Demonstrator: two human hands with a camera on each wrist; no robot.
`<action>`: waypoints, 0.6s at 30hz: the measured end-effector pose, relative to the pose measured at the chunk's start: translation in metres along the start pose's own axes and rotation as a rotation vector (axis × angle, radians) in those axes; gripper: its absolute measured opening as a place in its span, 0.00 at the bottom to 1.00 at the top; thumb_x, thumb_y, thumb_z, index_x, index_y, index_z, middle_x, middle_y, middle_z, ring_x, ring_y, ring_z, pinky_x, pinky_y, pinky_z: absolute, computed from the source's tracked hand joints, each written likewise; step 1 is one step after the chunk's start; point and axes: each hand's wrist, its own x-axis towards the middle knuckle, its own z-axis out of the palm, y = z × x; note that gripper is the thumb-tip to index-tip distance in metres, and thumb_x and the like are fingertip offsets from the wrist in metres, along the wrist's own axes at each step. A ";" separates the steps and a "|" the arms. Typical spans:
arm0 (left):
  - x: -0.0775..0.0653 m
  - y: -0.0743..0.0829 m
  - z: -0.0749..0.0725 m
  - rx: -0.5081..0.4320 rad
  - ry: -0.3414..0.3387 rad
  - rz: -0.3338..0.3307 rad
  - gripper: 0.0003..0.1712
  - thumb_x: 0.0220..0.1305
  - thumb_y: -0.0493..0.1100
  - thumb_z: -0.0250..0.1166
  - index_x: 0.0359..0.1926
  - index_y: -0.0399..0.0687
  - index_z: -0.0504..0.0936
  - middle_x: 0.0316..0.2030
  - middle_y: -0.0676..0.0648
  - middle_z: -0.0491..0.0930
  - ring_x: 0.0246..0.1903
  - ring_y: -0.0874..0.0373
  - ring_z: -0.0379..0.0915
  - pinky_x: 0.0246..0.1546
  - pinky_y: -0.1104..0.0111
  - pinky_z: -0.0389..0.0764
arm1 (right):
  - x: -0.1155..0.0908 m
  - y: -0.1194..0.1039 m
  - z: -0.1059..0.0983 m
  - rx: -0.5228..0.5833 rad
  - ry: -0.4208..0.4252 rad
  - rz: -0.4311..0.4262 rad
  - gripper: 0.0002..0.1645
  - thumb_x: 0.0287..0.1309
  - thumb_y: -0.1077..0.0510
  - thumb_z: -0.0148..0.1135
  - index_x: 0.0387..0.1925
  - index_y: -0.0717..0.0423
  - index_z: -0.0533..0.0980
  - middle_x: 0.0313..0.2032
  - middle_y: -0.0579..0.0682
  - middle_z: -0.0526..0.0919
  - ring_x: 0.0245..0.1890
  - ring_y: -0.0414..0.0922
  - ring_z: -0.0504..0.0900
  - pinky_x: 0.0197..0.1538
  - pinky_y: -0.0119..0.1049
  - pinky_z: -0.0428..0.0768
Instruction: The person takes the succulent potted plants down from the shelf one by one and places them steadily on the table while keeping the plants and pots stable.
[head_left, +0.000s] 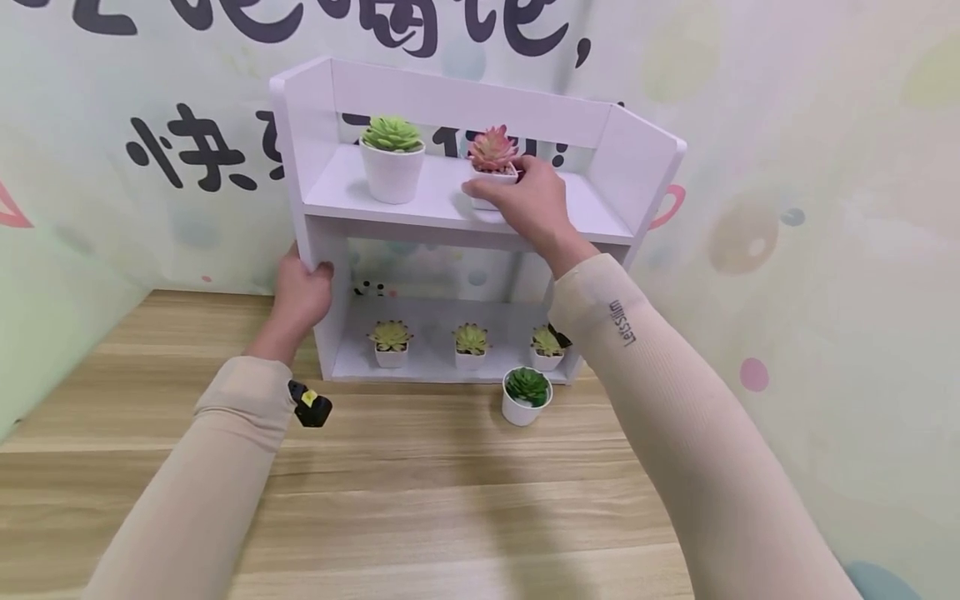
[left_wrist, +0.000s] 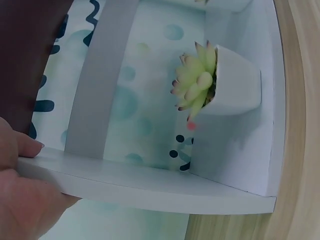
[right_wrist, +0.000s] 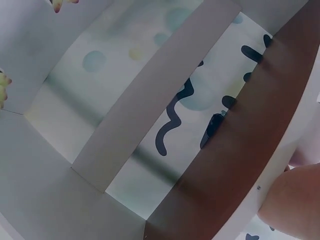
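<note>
My right hand [head_left: 538, 204] holds a pink succulent in a white pot [head_left: 492, 152] at the upper board of a white two-tier shelf [head_left: 450, 215], thumb and fingers on either side of the pot. The left hand [head_left: 300, 292] grips the shelf's left side panel, and in the left wrist view its thumb [left_wrist: 29, 146] lies over the panel's edge. Left of the pink plant stands a larger green succulent in a white pot [head_left: 393, 171]. In the right wrist view, only part of the right hand [right_wrist: 295, 197] shows beyond the board's edge; the pot is mostly hidden.
Three small pale-green succulents in white pots, the left one [head_left: 391, 343] among them, line the lower tier. A dark-green potted succulent [head_left: 525, 395] stands on the wooden table [head_left: 405, 500] before the shelf's right end. A patterned wall [head_left: 787, 167] rises behind and to the right.
</note>
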 end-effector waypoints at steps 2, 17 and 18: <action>-0.001 -0.001 -0.002 0.003 -0.012 -0.003 0.32 0.71 0.34 0.42 0.75 0.34 0.56 0.71 0.28 0.64 0.70 0.34 0.61 0.70 0.38 0.64 | 0.000 -0.001 -0.001 -0.004 -0.009 -0.002 0.49 0.52 0.35 0.71 0.72 0.50 0.67 0.69 0.46 0.73 0.63 0.41 0.70 0.69 0.35 0.71; -0.001 -0.004 -0.002 -0.015 -0.043 0.012 0.33 0.73 0.35 0.41 0.78 0.37 0.51 0.73 0.29 0.61 0.72 0.34 0.57 0.72 0.37 0.59 | -0.022 -0.003 -0.016 0.014 -0.065 0.041 0.51 0.50 0.36 0.74 0.72 0.48 0.66 0.68 0.46 0.73 0.59 0.41 0.69 0.66 0.36 0.72; -0.001 -0.004 -0.002 -0.016 -0.041 0.013 0.33 0.73 0.35 0.41 0.78 0.37 0.51 0.73 0.29 0.61 0.72 0.34 0.57 0.72 0.37 0.60 | -0.024 -0.002 -0.016 0.016 -0.066 0.028 0.50 0.50 0.37 0.75 0.71 0.48 0.67 0.66 0.46 0.74 0.58 0.41 0.69 0.65 0.36 0.73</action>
